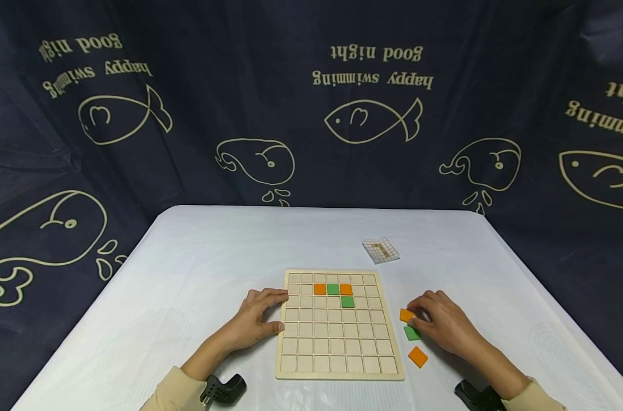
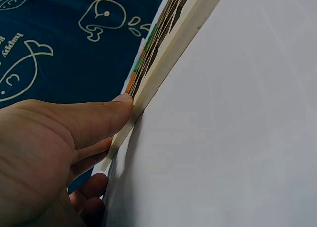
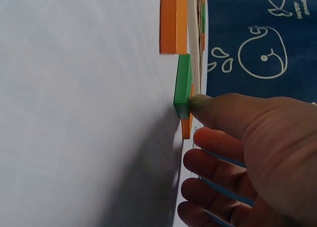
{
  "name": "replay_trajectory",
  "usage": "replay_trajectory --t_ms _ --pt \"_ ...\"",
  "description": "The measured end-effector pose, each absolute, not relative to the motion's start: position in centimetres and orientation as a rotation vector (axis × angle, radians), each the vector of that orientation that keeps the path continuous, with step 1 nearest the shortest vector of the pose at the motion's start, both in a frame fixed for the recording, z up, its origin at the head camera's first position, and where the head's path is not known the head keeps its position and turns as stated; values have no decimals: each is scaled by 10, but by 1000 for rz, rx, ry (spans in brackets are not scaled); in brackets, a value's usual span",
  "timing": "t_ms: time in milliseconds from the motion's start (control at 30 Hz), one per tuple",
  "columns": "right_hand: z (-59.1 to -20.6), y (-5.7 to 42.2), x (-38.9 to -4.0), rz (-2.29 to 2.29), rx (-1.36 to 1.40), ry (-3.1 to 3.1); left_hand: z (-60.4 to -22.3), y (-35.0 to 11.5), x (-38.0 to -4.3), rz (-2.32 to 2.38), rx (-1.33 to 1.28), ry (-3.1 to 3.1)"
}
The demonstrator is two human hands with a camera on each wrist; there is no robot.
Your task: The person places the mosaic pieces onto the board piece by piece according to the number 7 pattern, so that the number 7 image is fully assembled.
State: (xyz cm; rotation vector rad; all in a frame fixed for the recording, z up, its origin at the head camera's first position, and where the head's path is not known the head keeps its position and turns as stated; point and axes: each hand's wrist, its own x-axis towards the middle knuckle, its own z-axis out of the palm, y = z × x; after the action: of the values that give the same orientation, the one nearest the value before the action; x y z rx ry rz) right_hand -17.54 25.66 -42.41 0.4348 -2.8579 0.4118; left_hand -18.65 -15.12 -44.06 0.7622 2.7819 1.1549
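A wooden grid board [image 1: 340, 377] lies flat on the table, with two orange tiles, including one orange tile [image 1: 320, 289], and two green tiles, including one green tile [image 1: 347, 302], in its upper cells. My left hand [image 1: 252, 321] rests at the board's left edge, its thumb and fingertips touching the rim. To the right of the board, my right hand [image 1: 445, 322] hovers low with thumb and index finger at a loose orange tile [image 1: 406, 315] and a loose green tile [image 1: 411, 333]. The thumb tip partly covers the green tile's corner; whether it touches is unclear. Another orange tile [image 1: 418, 357] lies nearer.
A small stack of pattern cards [image 1: 381, 250] sits beyond the board's upper right corner. White cloth covers the table [image 1: 239, 240], and a dark curtain [image 1: 301, 114] with whale and fish drawings hangs behind it. Black wrist devices, such as the left one [image 1: 224, 390], are worn below each hand.
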Motion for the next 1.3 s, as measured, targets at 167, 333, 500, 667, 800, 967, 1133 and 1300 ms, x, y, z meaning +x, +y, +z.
replay_trajectory --t_ms 167,333,500,667,800,967,1133,1300 --pt "-423 257 -177 462 421 -2874 -441 -152 -187 1152 760 2781" --pt "-423 258 -179 493 397 -2883 -441 -152 -187 1156 759 2777" --pt "-424 257 -182 499 378 -2887 -440 -151 -187 1153 762 2779" --pt "-425 257 -184 495 355 -2890 -440 -151 -187 1153 768 2780" --pt "-425 258 -184 513 353 -2904 -440 -151 -187 1152 763 2777" --pt "-425 258 -183 522 364 -2919 -440 -151 -187 1154 761 2775" --pt "-425 259 -184 517 377 -2929 -440 -151 -186 1157 764 2773" --pt "-425 259 -185 513 383 -2939 -440 -152 -186 1156 766 2772"
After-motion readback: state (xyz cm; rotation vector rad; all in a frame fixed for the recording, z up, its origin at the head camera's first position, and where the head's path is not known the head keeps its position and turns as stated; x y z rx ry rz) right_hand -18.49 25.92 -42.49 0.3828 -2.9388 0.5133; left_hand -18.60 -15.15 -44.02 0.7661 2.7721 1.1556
